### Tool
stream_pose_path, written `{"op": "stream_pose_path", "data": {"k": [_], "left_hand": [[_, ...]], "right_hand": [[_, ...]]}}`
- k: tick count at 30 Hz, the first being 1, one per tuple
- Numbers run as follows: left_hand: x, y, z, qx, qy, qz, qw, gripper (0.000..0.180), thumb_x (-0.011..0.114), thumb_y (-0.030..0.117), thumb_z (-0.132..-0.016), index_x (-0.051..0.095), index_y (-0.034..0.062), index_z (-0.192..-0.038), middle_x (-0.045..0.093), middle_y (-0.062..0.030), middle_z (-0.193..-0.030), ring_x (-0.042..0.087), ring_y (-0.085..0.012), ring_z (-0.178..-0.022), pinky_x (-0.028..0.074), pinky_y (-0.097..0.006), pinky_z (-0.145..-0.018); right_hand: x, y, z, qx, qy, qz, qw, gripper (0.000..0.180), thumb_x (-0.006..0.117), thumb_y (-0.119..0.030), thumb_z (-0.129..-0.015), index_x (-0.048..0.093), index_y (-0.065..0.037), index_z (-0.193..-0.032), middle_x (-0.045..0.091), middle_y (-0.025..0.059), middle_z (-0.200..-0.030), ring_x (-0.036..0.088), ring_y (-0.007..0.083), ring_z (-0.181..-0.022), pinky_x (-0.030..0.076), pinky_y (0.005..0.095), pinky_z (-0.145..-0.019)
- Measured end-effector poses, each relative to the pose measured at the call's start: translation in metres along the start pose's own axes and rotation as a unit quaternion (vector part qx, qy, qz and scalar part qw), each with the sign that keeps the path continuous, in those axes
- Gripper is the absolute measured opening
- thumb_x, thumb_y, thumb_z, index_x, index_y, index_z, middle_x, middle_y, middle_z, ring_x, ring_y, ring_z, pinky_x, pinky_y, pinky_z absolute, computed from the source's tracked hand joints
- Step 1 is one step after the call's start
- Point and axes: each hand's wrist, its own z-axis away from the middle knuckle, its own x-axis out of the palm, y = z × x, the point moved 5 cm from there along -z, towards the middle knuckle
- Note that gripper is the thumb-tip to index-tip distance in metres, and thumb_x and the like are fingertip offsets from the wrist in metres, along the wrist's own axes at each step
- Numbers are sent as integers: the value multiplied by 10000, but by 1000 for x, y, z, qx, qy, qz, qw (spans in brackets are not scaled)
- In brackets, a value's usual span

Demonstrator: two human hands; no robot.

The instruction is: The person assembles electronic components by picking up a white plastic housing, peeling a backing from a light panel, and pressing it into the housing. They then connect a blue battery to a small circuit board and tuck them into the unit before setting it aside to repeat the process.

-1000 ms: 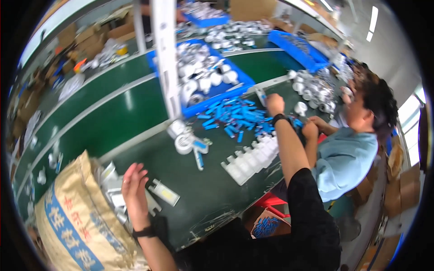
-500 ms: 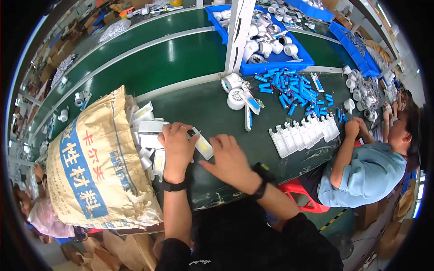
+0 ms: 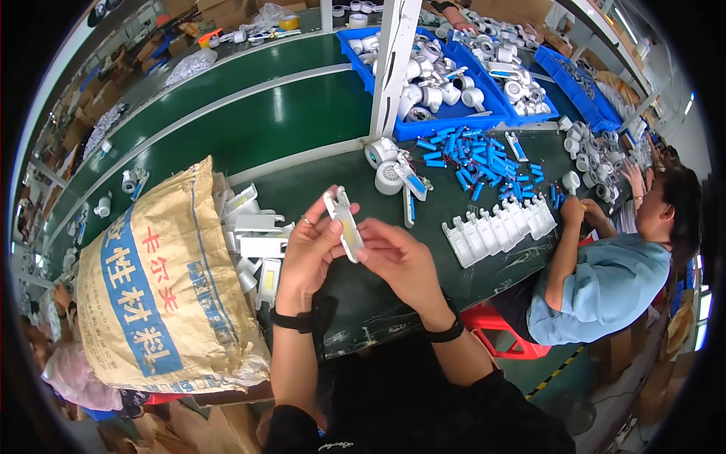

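Note:
Above the green table, between my two hands, is a white plastic handle shell (image 3: 347, 228) with a yellow strip inside, tilted with its open side showing. My left hand (image 3: 304, 256) grips it, thumb across its side and fingers behind. At its lower end my right hand (image 3: 404, 265) pinches the edge with thumb and fingertips. Just left of my left hand, similar white shells (image 3: 257, 224) spill from the mouth of a large tan woven sack (image 3: 113, 295). On the right, a row of white shells (image 3: 495, 233) lies side by side, overlapping.
Blue cylindrical batteries (image 3: 484, 163) are heaped beyond the row. White fan heads (image 3: 388, 178) sit near a white post (image 3: 395, 68). Blue trays (image 3: 446, 127) of fan parts stand behind. At the right, a co-worker in a light blue shirt (image 3: 605, 280) sits on a red stool (image 3: 491, 333).
My left hand has lifted the shell off the table and tilted it up. My right hand has closed on its lower end. The view has shifted slightly.

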Motion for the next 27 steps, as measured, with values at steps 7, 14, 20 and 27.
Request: {"op": "stream_pose_path", "data": {"k": [7, 14, 20, 27], "left_hand": [[1, -1, -4, -32, -18, -10, 999, 483, 621, 182, -1019, 497, 60, -1470, 649, -211, -1302, 732, -269, -1018, 655, -395, -809], [1, -2, -1, -29, -14, -39, 999, 417, 571, 166, -1045, 530, 43, -1440, 675, -202, -1269, 739, -203, -962, 649, -303, -749], [-2, -6, -2, -38, -15, -34, 999, 490, 663, 199, -998, 530, 29, -1438, 668, -184, -1269, 729, -215, -982, 654, -336, -766], [-4, -7, -2, -49, -19, -40, 998, 468, 629, 185, -1017, 523, 15, -1439, 672, -197, -1265, 731, -218, -990, 649, -329, -777]], "right_hand": [[-2, -36, -7, -310, -26, 290, 905, 206, 762, 16, -817, 756, -54, -1011, 692, 59, -975, 678, 250, -857, 552, 336, -730], [2, -36, -2, -335, -61, 321, 884, 231, 774, 27, -768, 738, -43, -984, 702, 60, -967, 678, 251, -839, 567, 352, -706], [2, -34, -3, -347, -65, 332, 875, 228, 774, 40, -749, 725, -38, -958, 699, 64, -966, 675, 249, -826, 566, 351, -690], [3, -29, -7, -324, -62, 307, 893, 185, 773, 26, -762, 724, -35, -929, 706, 65, -923, 677, 258, -784, 562, 349, -663]]}}
